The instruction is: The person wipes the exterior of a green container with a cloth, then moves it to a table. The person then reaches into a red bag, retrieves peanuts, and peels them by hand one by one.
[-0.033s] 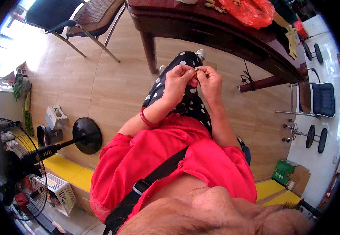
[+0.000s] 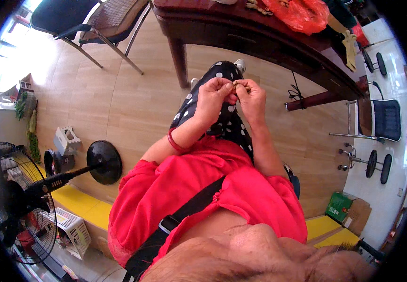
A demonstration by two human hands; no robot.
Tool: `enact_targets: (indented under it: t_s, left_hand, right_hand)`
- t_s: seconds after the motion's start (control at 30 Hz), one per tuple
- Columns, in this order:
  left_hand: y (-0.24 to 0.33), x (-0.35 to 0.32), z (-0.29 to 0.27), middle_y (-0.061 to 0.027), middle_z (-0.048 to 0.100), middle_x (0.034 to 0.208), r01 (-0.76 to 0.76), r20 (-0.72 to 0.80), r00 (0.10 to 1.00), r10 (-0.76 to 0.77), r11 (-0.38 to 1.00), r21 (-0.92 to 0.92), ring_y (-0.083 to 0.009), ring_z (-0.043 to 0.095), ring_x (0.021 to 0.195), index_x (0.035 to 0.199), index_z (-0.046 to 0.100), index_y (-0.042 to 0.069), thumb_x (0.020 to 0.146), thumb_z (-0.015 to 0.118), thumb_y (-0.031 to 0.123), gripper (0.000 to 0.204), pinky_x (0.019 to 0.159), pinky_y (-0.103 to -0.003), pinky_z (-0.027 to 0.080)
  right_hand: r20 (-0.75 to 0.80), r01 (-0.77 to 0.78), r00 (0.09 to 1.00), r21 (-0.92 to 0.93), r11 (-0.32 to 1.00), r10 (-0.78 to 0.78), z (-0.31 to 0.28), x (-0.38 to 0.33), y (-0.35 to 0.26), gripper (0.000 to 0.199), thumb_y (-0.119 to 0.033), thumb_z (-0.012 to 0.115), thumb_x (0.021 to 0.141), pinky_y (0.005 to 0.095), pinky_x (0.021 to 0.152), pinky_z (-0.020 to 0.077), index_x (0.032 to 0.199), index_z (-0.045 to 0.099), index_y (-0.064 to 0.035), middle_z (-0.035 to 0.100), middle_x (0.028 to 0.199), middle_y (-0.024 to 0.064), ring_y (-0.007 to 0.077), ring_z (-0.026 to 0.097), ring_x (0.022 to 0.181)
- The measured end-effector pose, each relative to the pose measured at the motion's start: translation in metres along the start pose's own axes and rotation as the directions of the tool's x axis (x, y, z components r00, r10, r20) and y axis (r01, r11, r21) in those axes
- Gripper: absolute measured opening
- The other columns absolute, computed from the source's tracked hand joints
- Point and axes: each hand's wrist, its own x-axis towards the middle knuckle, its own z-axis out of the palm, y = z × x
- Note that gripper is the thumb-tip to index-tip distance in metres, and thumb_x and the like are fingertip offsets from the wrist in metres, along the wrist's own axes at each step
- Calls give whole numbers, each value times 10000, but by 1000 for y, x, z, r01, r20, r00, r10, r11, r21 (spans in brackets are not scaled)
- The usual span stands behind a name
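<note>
Over my lap, my left hand (image 2: 210, 101) and my right hand (image 2: 252, 99) meet at the fingertips. Thumb and forefinger of each pinch a small brownish peanut (image 2: 234, 85), mostly covered by the fingers. Some reddish-pink colour shows just beneath them; what it belongs to is hard to make out. Several more peanuts (image 2: 259, 8) lie on the dark red wooden table (image 2: 213, 23) ahead, beside a crumpled red plastic bag (image 2: 302, 16).
A pale yellow glove (image 2: 349, 49) hangs at the table's right edge. To my left stand a black fan (image 2: 20, 202) on a round base (image 2: 104, 162) and a grey-white stool (image 2: 67, 140). Chairs stand at far left (image 2: 105, 23) and right (image 2: 385, 120).
</note>
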Motion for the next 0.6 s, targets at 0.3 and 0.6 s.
enact_targets:
  t_s: [0.3, 0.6]
  left_hand:
    - [1, 9, -9, -63, 626, 792, 30, 106, 994, -39, 996, 85, -118, 600, 654, 906, 576, -20, 865, 609, 103, 135, 609, -241, 512]
    - [-11, 8, -7, -79, 637, 774, -74, 45, 997, 71, 994, 81, -133, 615, 664, 892, 588, -23, 854, 612, 72, 105, 627, -254, 523]
  right_hand:
    - [28, 44, 999, -112, 993, -41, -5, 0, -12, 137, -79, 598, 828, 222, 563, 467, 891, 646, 32, 650, 716, 47, 65, 567, 621]
    - [28, 50, 998, -104, 993, -47, -2, -1, -12, 88, -46, 599, 816, 210, 529, 463, 844, 635, 30, 637, 680, 29, 58, 567, 587]
